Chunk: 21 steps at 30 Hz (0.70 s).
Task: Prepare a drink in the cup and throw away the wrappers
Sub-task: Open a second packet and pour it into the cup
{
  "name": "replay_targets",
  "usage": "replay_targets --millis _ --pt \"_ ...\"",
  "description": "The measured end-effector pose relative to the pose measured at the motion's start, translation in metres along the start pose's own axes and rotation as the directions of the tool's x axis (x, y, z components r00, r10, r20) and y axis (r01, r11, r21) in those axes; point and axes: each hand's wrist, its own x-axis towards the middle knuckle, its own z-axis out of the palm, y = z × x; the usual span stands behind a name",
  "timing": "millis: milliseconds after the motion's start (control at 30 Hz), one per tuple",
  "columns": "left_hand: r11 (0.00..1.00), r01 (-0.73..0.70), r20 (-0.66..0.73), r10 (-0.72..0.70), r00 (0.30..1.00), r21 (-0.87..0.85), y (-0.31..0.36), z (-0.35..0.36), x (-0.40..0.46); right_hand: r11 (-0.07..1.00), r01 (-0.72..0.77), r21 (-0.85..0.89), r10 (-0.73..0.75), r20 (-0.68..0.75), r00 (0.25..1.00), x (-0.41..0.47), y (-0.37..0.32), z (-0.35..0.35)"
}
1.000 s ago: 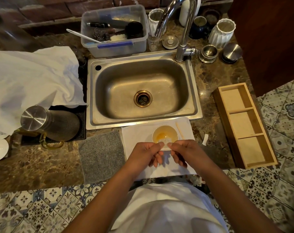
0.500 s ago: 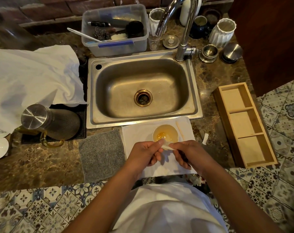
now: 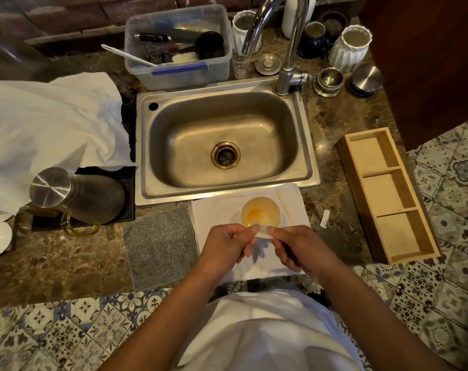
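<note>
A white paper cup (image 3: pixel 260 213) with amber liquid in its bottom stands on a white cloth (image 3: pixel 214 212) in front of the sink. Over the cup's near rim, my left hand (image 3: pixel 227 246) and my right hand (image 3: pixel 298 249) both pinch a small pale wrapper (image 3: pixel 261 232) between thumb and fingers. A wooden stir stick (image 3: pixel 284 205) lies on the cloth to the right of the cup. A torn white wrapper scrap (image 3: pixel 324 218) lies on the counter further right.
A steel sink (image 3: pixel 225 145) with a tap (image 3: pixel 289 49) lies behind the cup. A wooden three-part tray (image 3: pixel 385 194) sits at right, a grey cloth (image 3: pixel 159 245) and a lidded glass jug (image 3: pixel 75 194) at left, a plastic tub (image 3: pixel 178 46) and jars behind.
Both hands have stayed over the cup's near rim, working the wrapper between the fingers with small shifts. The cup has not moved.
</note>
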Motion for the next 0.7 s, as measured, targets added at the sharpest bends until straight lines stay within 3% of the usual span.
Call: replay_targets --millis 300,533,700 --pt "0.999 -0.051 0.013 0.051 0.999 -0.01 0.001 0.005 0.005 0.999 -0.039 -0.031 0.041 0.053 0.998 -0.002 0.0 0.004" --pt "0.985 -0.067 -0.037 0.074 0.997 0.156 -0.009 0.004 0.011 0.999 0.0 -0.033 0.001 0.024 1.0 -0.003 -0.003 0.01" --pt "0.973 -0.06 -0.04 0.071 0.997 0.222 -0.013 0.002 0.012 0.995 -0.026 0.097 0.028 -0.022 0.999 -0.003 -0.003 0.007"
